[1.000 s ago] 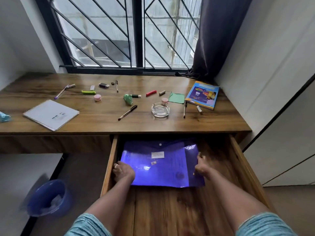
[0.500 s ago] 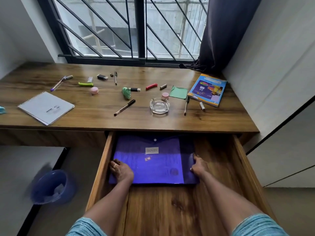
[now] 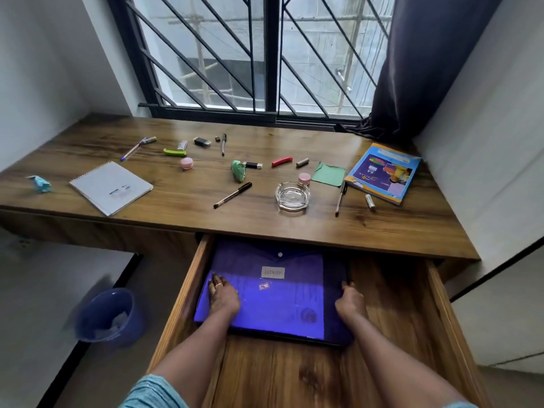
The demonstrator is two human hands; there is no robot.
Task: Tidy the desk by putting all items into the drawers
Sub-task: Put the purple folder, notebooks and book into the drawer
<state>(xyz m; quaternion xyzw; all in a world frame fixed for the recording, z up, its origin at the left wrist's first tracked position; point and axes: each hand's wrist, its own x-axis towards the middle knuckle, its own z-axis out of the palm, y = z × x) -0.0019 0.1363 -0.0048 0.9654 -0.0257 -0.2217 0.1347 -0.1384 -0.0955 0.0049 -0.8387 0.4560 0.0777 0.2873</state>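
In the open drawer (image 3: 385,293), flat on its floor and nearer the left wall: one purple folder (image 3: 273,295), far end tucked under the edge of the surface (image 3: 176,209). Pressed down near the left side by the left grip (image 3: 222,295), fingers straight and spread, released rather than clenched. At the right edge, the right grip (image 3: 350,300), fingers bent against the rim; cannot tell whether pinching or only nudging.

Looks light, thin and floppy, with a slick plastic skin and a snap-button flap. Probably slides easily on the wood and buckles if shoved from one corner. Best taken at both side edges, or pushed with flat palms.

Left on the surface, counted:
- four pens (image 3: 232,195) (image 3: 137,148) (image 3: 223,144) (image 3: 341,198)
- two pink jars (image 3: 187,163) (image 3: 304,178)
- one glass ashtray (image 3: 292,195)
- one spiral notebook (image 3: 111,187)
- one colourful book (image 3: 382,173)
- one green paper square (image 3: 328,173)

Ashtray likely heavy and breakable, so lift by the rim. Pens prone to roll. Notebook and book probably stiff enough to lift by one edge. Several other bits too small to name.
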